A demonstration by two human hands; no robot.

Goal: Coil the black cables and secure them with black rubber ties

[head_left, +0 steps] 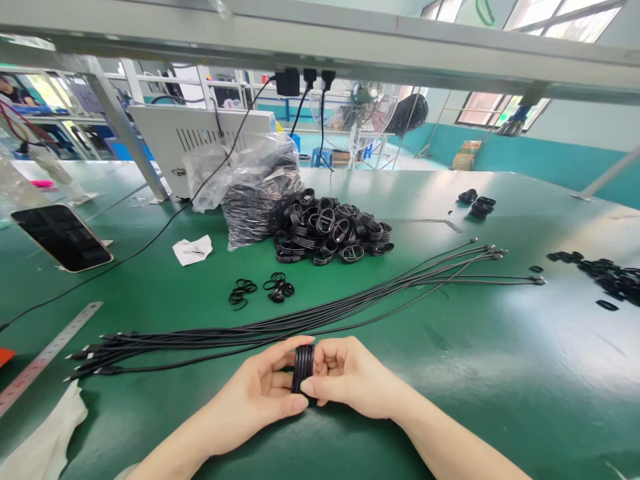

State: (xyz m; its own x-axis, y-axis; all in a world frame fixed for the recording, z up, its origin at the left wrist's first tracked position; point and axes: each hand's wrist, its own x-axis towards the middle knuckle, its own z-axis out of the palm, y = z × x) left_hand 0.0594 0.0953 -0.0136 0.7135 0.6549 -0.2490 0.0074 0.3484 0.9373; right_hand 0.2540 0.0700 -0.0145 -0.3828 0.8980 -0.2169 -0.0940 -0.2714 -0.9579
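Left hand [253, 393] and right hand [353, 377] pinch a black coil [303, 368] between them, its long axis upright; loose black cables [250, 337] lie just beyond the coil.

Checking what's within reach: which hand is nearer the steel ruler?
Left. The left hand sits to the right of the steel ruler; the right hand lies farther right, beyond the black rings that both hands hold.
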